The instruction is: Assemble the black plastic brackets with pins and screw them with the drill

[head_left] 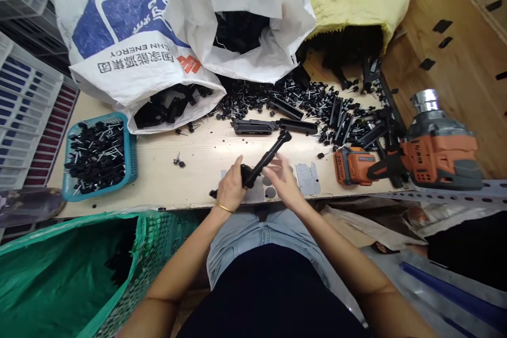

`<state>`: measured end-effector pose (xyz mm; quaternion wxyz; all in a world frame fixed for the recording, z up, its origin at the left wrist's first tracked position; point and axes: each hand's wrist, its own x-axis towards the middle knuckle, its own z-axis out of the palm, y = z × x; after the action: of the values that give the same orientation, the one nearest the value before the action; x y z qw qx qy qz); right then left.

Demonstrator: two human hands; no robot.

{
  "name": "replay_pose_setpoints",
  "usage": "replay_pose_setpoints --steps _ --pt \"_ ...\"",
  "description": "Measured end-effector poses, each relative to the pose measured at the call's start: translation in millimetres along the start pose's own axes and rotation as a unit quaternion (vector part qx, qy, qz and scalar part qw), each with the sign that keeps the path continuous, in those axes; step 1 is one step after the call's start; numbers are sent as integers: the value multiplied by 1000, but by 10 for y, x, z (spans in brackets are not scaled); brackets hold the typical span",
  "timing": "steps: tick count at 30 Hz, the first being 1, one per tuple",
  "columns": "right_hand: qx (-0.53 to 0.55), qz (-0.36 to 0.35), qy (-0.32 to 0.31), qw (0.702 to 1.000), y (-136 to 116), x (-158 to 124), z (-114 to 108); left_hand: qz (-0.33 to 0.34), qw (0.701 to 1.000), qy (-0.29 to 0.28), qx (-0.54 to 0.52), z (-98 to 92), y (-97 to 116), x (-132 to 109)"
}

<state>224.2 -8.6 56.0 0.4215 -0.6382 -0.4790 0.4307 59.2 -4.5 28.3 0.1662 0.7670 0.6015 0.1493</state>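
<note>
My left hand point(231, 186) is wrapped around a long black plastic part point(266, 159) above the front of the workbench. The part slants up to the right and has a knobbed far end. Beside its lower right side is my right hand point(284, 178), its fingers stretched out, apart and slightly blurred. Whether those fingers touch the part is unclear. Just beyond, two black plastic bars point(254, 127) lie on the bench, near a large heap of small black-headed screws point(253, 96).
A blue basket point(132, 161) of black-headed screws stands left. Behind are white sacks point(253, 66) and a yellow sack point(356, 0) with black parts. An orange cordless power tool point(443, 156) lies right. A green sack point(71, 269) gapes below the bench's left front edge.
</note>
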Motion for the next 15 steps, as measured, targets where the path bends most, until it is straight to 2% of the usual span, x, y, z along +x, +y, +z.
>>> replay_pose_setpoints --steps 1,2,3,4,6,7,8,9,11,13,15 --pt "-98 -63 10 993 -17 -8 -138 1 1000 -16 -2 -63 -103 -11" --pt "-193 -129 10 973 -46 -13 -266 9 999 -41 -4 -139 -184 -37" --pt "-279 -189 -20 941 -85 -21 -374 30 997 -73 -9 -226 -239 -76" --pt "-352 -235 -86 902 -131 -36 -457 60 992 -107 -19 -320 -264 -126" --pt "-434 -263 -269 819 -233 -108 -549 137 974 -168 -59 -518 -239 -246" --pt "-434 -250 -352 791 -283 -168 -566 172 962 -189 -99 -613 -198 -314" --pt "-403 -225 -420 781 -329 -241 -569 197 948 -201 -151 -700 -146 -383" --pt "-344 -195 -472 788 -369 -321 -563 211 931 -205 -216 -774 -89 -453" --pt "-185 -121 -526 821 -427 -479 -531 182 898 -188 -354 -863 27 -586" --pt "-56 -43 -525 848 -449 -597 -473 103 866 -154 -465 -863 127 -698" --pt "13 22 -499 866 -443 -669 -392 12 829 -123 -545 -802 211 -775"
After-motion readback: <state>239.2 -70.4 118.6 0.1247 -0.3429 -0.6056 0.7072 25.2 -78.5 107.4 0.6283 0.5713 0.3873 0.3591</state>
